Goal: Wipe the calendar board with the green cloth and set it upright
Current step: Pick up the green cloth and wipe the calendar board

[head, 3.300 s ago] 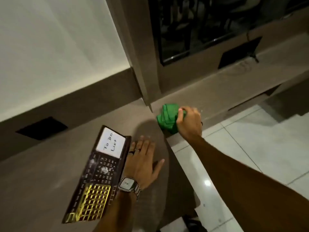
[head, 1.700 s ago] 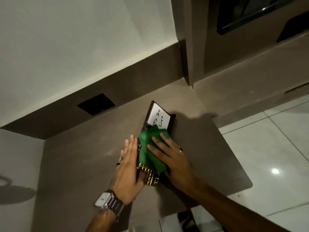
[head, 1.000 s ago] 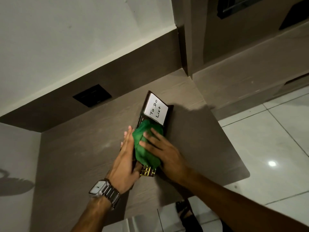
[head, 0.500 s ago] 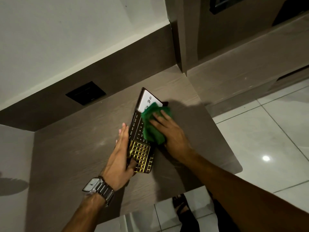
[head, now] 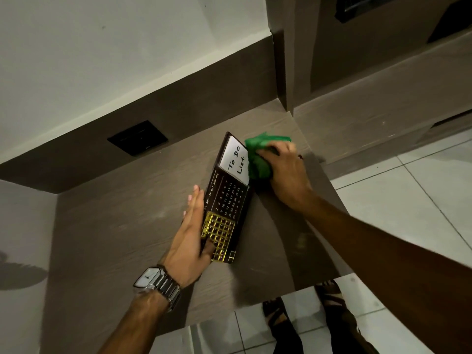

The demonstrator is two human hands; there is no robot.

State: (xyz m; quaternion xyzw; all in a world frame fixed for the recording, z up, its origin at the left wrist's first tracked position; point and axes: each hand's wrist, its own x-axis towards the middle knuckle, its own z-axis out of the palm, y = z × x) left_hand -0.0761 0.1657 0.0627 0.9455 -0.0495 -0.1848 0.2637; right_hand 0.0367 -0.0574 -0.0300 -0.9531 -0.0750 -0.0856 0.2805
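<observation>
Head view: calendar board (head: 227, 200) flat on table (head: 122, 226), centre frame. Left hand (head: 190, 236) released, flat against board's 9 o'clock edge. Right hand (head: 283, 169) fingers grasping green cloth (head: 258, 159) at board's 1 o'clock corner.

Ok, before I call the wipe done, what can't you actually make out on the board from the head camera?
- Far right corner of the calendar board: covered by the green cloth and the right hand.
- Board's near left edge and part of the gold grid: hidden under the left hand.
- Month names left of AUG: blocked by left-hand fingers.
- Dust or smears on the board: too small and dim to judge.
- Any stand behind the board: not visible, board lies face up.
</observation>
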